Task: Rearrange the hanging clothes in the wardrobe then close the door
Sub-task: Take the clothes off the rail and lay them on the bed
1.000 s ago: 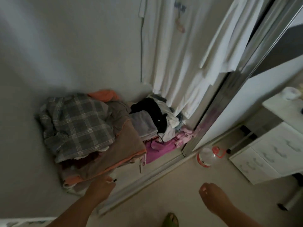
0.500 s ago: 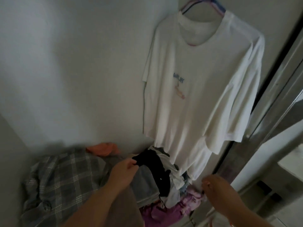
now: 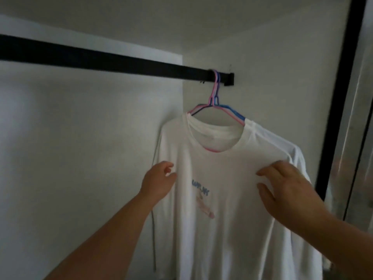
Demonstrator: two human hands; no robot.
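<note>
A white T-shirt (image 3: 226, 170) with a small blue and pink print hangs on pink and blue hangers (image 3: 214, 102) at the right end of a black rail (image 3: 96, 57). More white cloth shows behind its right shoulder. My left hand (image 3: 159, 180) is raised at the shirt's left edge, fingers loosely curled, holding nothing. My right hand (image 3: 286, 188) is raised in front of the shirt's right chest with fingers spread; whether it touches the cloth is unclear.
The wardrobe's white back wall (image 3: 80, 148) spreads out to the left under the rail. A black door frame (image 3: 339, 93) and the mirrored sliding door (image 3: 361, 128) stand close on the right.
My view has tilted up from the clothes pile on the wardrobe floor to the rail. Both hands have risen from low down to chest height on the white T-shirt.
</note>
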